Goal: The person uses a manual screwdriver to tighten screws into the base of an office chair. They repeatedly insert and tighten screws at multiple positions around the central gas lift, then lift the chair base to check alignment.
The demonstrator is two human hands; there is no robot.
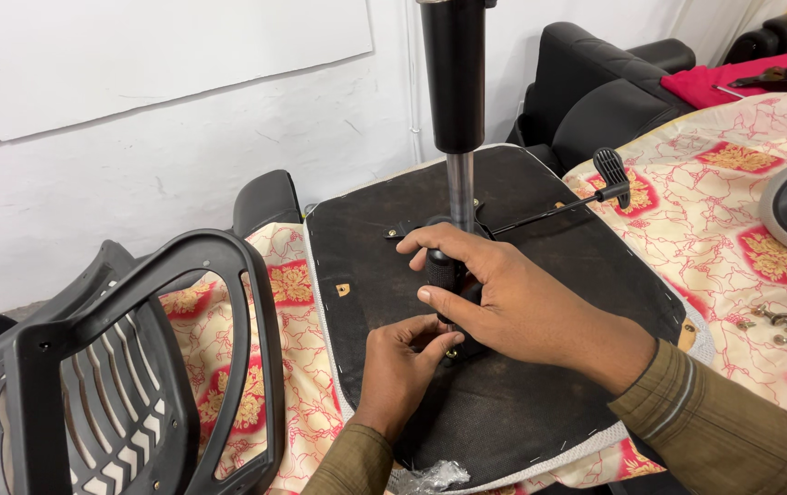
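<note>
**Upturned chair seat with mechanism, both hands at the base plate**

While the seat (512, 385) lies underside up on a red-and-cream patterned cloth (732, 257), its black fabric face carries the following items.

- Gas-lift column (455, 82): black upper sleeve, bright metal shaft below, standing upright from the centre of the seat.
- Adjustment lever (611, 170): thin rod with a ribbed black paddle, reaching out to the right from the column's foot.
- Right hand (503, 293): closed around a black tool handle (442, 272) held upright just in front of the column; likely a screwdriver, though its tip is hidden.
- Left hand (402, 357): fingers curled down onto the mechanism plate beside a small brass-coloured fastener (451, 353), touching the plate; what it pinches cannot be told.
- Brass-coloured clip (343, 290): on the seat, left of the hands.
- Loose screws (778, 321): on the cloth, well to the right.
- Black mesh chair back (137, 367): lower left, resting beside the seat.
- Clear plastic wrapper (430, 477): at the seat's near edge.
</note>
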